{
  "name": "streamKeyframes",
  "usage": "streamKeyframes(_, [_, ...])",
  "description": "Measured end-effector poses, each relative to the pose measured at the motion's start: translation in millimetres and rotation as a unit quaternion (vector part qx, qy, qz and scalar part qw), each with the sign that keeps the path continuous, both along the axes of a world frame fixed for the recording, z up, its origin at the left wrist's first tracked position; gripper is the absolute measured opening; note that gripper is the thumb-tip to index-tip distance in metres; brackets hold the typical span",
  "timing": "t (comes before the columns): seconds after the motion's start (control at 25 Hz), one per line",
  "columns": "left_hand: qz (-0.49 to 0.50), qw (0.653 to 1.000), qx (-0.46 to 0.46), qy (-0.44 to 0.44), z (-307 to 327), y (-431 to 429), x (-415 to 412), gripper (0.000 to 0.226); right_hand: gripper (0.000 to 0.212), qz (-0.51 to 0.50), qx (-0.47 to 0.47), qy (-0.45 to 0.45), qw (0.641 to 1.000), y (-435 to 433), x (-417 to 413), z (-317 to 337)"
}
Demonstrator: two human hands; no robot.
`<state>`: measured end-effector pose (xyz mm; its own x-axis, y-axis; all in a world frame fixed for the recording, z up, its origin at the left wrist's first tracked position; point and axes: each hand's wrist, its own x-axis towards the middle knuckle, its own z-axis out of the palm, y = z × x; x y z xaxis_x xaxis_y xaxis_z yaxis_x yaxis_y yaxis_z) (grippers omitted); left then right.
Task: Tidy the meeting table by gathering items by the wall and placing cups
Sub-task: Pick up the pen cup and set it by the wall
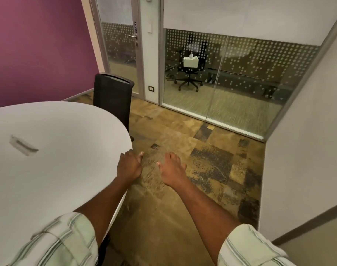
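L grip (129, 166), R grip (172, 169) fwd, flat

In front of me the white, round-ended counter (58, 169) bears a small grey rectangular piece (23, 145), too blurred to name, and my left hand (129, 166) lies at its right edge.

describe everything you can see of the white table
The table has a smooth, matt white top with a rounded edge. Only part of it is in view, and what it stands on is hidden. A small, blurred rectangular flap, perhaps a cable hatch, is set into the top. A black chair stands at its far edge. The left hand, fingers fairly straight, is at the right rim. Whether it touches the table cannot be told.
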<state>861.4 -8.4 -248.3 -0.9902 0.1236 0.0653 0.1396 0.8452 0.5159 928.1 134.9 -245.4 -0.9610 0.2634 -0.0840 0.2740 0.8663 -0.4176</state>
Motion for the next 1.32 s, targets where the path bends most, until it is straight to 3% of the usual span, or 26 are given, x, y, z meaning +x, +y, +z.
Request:
streamKeyframes(0.12, [0.010, 0.998, 0.029, -0.054, -19.2, 51.3, -30.7, 0.059, 0.054, 0.002, -0.008, -0.006, 1.000, 38.8, -49.3, -15.3])
streamKeyframes(0.52, [0.063, 0.998, 0.014, -0.022, -54.8, 186.6, -177.2, 0.055, 0.053, 0.072, 0.009, 0.021, 0.997, 203.0, -235.3, -31.8])
streamKeyframes(0.8, [0.104, 0.990, -0.014, -0.095, -102.6, 237.2, -279.1, 0.060, 0.052, 0.095, 0.005, -0.047, 0.994, 272.5, -344.8, -67.9])
streamKeyframes(1.08, [0.092, 0.982, 0.025, -0.164, -142.9, 289.6, -466.7, 0.063, 0.054, 0.109, 0.027, -0.102, 0.988, 318.0, -517.1, -99.4])
streamKeyframes(1.32, [0.096, 0.988, 0.029, -0.121, -117.1, 310.4, -636.7, 0.059, 0.053, 0.100, 0.030, -0.071, 0.992, 331.2, -695.0, -88.6])
